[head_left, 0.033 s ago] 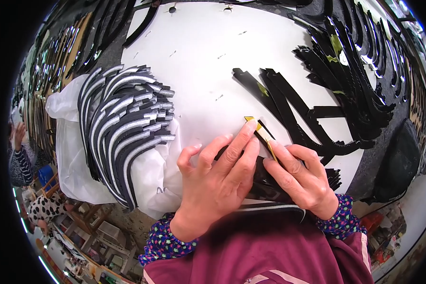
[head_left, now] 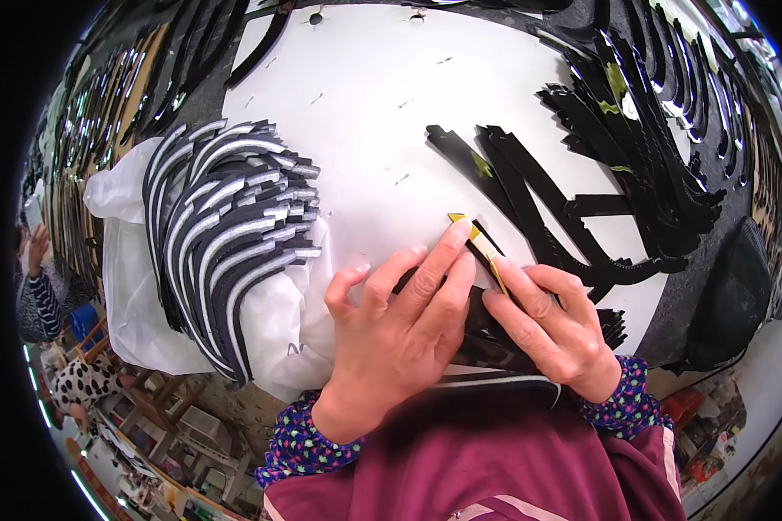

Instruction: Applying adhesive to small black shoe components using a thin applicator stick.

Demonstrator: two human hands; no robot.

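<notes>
My left hand (head_left: 404,334) bends over a narrow black strip (head_left: 488,249) with a yellow and pale layer along it. The left index fingertip presses near the strip's far end, where a yellow tip (head_left: 456,217) sticks out. My right hand (head_left: 558,328) pinches the same strip lower down, with thumb and index finger at its yellow edge. Under and between the hands lies dark, shiny material (head_left: 488,334), partly hidden by the fingers. Several curved black strips (head_left: 530,191) rest just beyond my right hand.
A white board (head_left: 356,95) covers the table. On the left, a heap of curved grey-and-white strips (head_left: 226,217) lies on a white plastic bag (head_left: 130,295). A pile of black strips (head_left: 617,130) and a black bag (head_left: 730,300) are on the right. Another person (head_left: 39,295) is at far left.
</notes>
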